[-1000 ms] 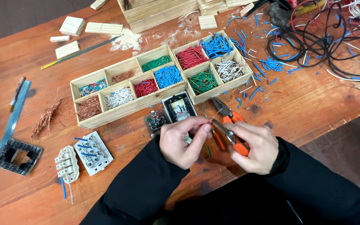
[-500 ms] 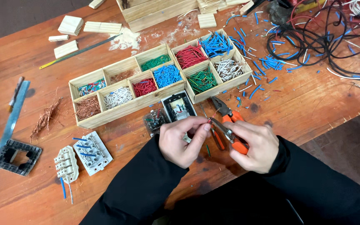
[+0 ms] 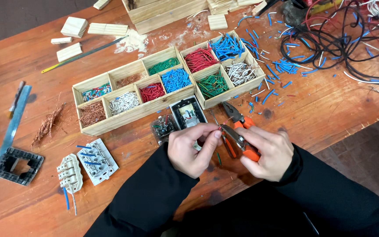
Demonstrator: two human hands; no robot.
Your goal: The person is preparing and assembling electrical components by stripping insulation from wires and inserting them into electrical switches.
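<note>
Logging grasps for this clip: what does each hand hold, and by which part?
The right hand grips orange-handled pliers by the handles. The left hand pinches something small at the plier tips; too small to identify.

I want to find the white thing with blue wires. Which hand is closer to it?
Left. The left hand is just to the right of the white terminal block. The right hand, holding orange-handled pliers, sits farther right, beyond the left hand.

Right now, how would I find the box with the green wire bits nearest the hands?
Find the long wooden tray of small boxes. At its right end, front row, is the green box. White-grey bits lie to its right, red bits behind.
</note>
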